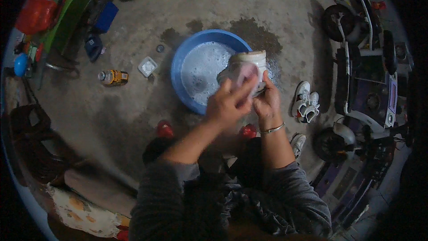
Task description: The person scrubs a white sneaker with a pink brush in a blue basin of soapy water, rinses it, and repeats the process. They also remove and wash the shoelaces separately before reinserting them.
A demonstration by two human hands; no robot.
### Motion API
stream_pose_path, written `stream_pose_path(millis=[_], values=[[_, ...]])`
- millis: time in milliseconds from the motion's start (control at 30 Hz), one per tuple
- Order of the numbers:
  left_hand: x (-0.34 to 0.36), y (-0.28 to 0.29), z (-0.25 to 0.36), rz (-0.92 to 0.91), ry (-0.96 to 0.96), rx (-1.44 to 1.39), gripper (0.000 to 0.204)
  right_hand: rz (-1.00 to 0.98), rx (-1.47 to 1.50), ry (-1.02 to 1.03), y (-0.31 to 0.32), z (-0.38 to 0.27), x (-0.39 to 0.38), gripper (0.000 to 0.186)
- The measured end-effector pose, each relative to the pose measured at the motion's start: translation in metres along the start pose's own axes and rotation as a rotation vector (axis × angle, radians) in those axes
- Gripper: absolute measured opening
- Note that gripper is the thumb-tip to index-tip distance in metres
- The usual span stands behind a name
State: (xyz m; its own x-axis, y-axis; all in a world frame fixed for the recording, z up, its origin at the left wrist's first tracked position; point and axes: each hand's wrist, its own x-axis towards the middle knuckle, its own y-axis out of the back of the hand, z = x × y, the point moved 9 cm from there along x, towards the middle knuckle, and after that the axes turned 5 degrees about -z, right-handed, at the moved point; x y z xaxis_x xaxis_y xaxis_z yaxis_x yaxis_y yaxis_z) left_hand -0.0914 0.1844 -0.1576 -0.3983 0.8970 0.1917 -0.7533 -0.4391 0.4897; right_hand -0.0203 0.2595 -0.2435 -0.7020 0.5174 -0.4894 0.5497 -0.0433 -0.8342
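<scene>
A blue basin of sudsy water stands on the floor in front of me. Over its right side, tilted, is a cream jar-like vessel with a brownish rim; its exact kind is unclear. My right hand grips the vessel from its right and lower side, thumb up along the wall. My left hand is closed on a pink cloth, pressing it to the vessel's near side. Motion blurs the cloth, and the hands hide much of the vessel's lower part.
Left of the basin are a small white dish and a yellow-labelled bottle on its side. White sneakers and a scooter stand at right. A wet patch darkens the concrete behind the basin. Chairs are at left.
</scene>
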Motion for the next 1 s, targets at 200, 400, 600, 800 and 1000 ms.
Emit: stream_pose_path(millis=[200,400,600,800,1000], values=[[0.015,0.035,-0.045,0.225,0.26,-0.061,0.052,0.103,0.011,-0.05,0.007,0.028,-0.006,0.035],[-0.012,0.001,0.015,0.049,-0.062,0.055,0.057,0.035,0.091,-0.036,0.016,0.003,0.003,0.035],[0.01,0.032,-0.031,0.186,0.144,-0.099,0.058,-0.08,0.148,-0.027,-0.013,0.008,-0.004,0.038],[0.013,0.043,-0.085,0.286,0.289,-0.253,0.057,-0.192,0.241,-0.075,-0.025,0.006,-0.009,0.038],[0.005,0.054,-0.1,0.423,0.35,-0.538,0.054,-0.245,0.221,0.014,-0.032,-0.015,-0.01,0.035]])
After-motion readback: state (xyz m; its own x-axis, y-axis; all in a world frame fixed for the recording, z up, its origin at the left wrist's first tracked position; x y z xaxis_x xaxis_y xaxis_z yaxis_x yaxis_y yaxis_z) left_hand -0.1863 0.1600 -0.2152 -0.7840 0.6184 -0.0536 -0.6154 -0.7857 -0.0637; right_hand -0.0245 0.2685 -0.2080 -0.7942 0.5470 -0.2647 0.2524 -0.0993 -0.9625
